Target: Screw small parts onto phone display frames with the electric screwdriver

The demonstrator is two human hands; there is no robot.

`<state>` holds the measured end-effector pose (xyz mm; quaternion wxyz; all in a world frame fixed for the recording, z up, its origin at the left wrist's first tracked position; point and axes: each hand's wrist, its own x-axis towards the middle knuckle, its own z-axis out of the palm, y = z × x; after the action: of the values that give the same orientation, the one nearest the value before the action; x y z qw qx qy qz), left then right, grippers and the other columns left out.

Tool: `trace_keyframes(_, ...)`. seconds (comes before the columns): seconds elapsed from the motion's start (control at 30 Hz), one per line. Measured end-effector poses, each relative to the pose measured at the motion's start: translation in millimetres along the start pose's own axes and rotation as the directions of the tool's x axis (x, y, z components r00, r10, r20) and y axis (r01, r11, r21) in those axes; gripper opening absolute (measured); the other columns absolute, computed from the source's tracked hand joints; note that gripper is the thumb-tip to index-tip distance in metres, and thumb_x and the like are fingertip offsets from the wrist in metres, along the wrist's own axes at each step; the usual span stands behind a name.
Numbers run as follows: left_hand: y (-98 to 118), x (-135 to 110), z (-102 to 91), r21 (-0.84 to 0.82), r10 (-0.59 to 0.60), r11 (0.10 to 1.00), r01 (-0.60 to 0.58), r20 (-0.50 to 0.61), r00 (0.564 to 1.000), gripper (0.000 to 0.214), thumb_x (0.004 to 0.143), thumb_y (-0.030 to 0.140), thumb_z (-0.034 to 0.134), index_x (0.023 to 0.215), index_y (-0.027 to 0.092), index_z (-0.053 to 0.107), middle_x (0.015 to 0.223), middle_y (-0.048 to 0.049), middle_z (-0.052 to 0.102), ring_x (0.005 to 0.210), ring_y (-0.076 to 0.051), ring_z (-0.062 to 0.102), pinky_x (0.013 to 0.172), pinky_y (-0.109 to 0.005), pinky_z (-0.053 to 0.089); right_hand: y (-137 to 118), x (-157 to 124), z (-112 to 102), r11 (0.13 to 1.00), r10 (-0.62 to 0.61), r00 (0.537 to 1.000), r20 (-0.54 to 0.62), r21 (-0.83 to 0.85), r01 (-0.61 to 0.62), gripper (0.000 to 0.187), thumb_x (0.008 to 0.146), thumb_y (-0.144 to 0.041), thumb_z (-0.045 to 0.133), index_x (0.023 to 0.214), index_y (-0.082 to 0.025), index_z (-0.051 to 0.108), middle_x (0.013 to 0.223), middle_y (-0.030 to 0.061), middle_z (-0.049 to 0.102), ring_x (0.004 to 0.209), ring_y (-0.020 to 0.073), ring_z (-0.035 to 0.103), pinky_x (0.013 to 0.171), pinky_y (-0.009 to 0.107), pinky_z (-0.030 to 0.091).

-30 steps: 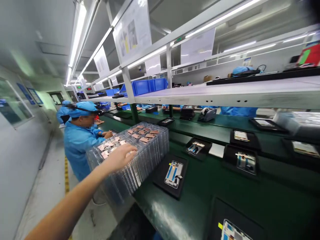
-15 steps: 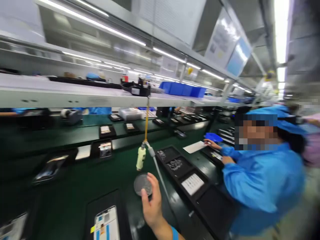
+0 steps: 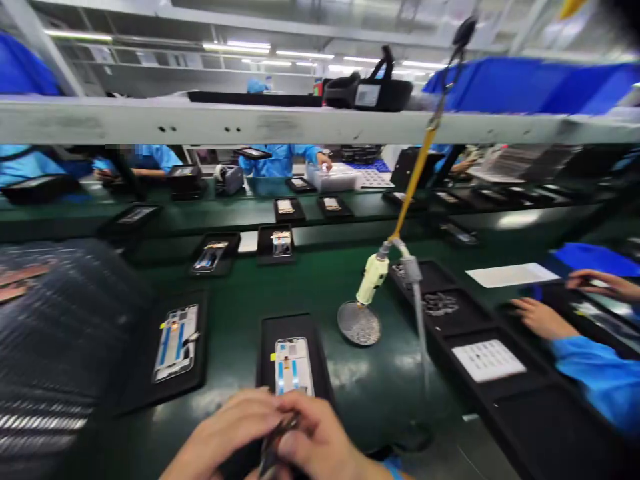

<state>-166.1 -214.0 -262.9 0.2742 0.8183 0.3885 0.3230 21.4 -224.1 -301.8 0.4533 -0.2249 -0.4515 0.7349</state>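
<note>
My left hand [image 3: 230,427] and my right hand [image 3: 325,440] meet at the bottom centre, fingers closed. Between them is a small dark, shiny piece [image 3: 271,445]; its kind is not clear and the fingers partly cover it. Just beyond my hands lies an opened phone body [image 3: 294,367] with blue strips, in a black tray [image 3: 320,373] whose near end is hidden. To the right sits a round dish [image 3: 359,325] of tiny metal parts, likely screws. Over it a pale green screwdriver [image 3: 373,279] hangs from a yellow strap [image 3: 415,173].
Another phone body [image 3: 176,343] lies in a tray at left, beside stacked clear plastic trays [image 3: 55,347]. A black compartment tray [image 3: 480,320] with small parts and a white sheet runs along the right. A co-worker's hands [image 3: 545,320] are at far right. A shelf [image 3: 300,125] crosses above.
My right hand has moved from the round dish back toward me. My left hand now shows, and both close round the dark piece. The view has swung left and down.
</note>
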Motion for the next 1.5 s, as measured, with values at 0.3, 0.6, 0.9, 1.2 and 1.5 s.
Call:
trace_keyframes(0.3, -71.0, 96.6, 38.1, 0.347, -0.061, 0.938, 0.023, 0.099, 0.993, 0.011, 0.091, 0.018, 0.069, 0.102, 0.015, 0.070, 0.103, -0.0102, 0.064, 0.103, -0.028, 0.057, 0.090, -0.045, 0.052, -47.1, 38.2, -101.7, 0.707, -0.353, 0.866, -0.355, -0.707, -0.001, 0.030, 0.093, -0.045, 0.063, 0.095, -0.018, 0.075, 0.098, 0.0091, 0.070, 0.093, 0.0212, 0.066, 0.083, 0.032, 0.053)
trace_keyframes(0.6, -98.6, 109.8, 47.9, 0.327, -0.032, 0.945, -0.022, 0.159, 0.987, 0.011, 0.097, 0.018, 0.061, 0.091, 0.017, 0.069, 0.089, -0.0057, 0.064, 0.091, -0.024, 0.053, 0.082, -0.037, 0.044, -36.7, 54.7, -111.4, 0.537, -0.222, 0.949, -0.224, -0.841, -0.073, 0.015, 0.091, -0.019, 0.061, 0.099, -0.022, 0.073, 0.097, 0.0024, 0.074, 0.090, 0.0195, 0.068, 0.084, 0.032, 0.050)
trace_keyframes(0.9, -110.6, 113.8, 40.0, 0.163, 0.044, 0.984, -0.075, 0.185, 0.982, 0.009, 0.097, 0.017, 0.065, 0.098, 0.020, 0.074, 0.091, -0.0019, 0.072, 0.091, -0.020, 0.059, 0.083, -0.033, 0.044, -26.2, 56.5, -107.8, 0.403, -0.148, 0.985, -0.087, -0.915, -0.020, 0.023, 0.095, -0.011, 0.058, 0.105, -0.021, 0.075, 0.101, 0.0046, 0.075, 0.093, 0.0206, 0.068, 0.085, 0.033, 0.051)
trace_keyframes(1.2, -115.9, 111.5, 42.1, 0.120, 0.070, 0.989, -0.090, 0.168, 0.983, 0.011, 0.096, 0.016, 0.065, 0.099, 0.019, 0.075, 0.093, -0.0032, 0.074, 0.092, -0.021, 0.060, 0.085, -0.035, 0.045, -33.7, 57.6, -106.1, 0.439, -0.055, 0.993, -0.102, -0.896, -0.068, 0.023, 0.094, -0.009, 0.059, 0.103, -0.019, 0.077, 0.098, 0.0054, 0.075, 0.093, 0.0204, 0.068, 0.085, 0.033, 0.051)
trace_keyframes(1.5, -111.6, 110.6, 38.9, 0.111, 0.054, 0.991, -0.074, 0.169, 0.984, 0.015, 0.098, 0.017, 0.060, 0.101, 0.019, 0.074, 0.094, -0.0041, 0.073, 0.094, -0.022, 0.060, 0.085, -0.035, 0.048, -28.4, 56.4, -103.4, 0.376, -0.105, 0.990, -0.095, -0.925, -0.049, 0.025, 0.095, -0.013, 0.054, 0.103, -0.021, 0.077, 0.099, 0.0064, 0.075, 0.094, 0.0227, 0.067, 0.084, 0.037, 0.054)
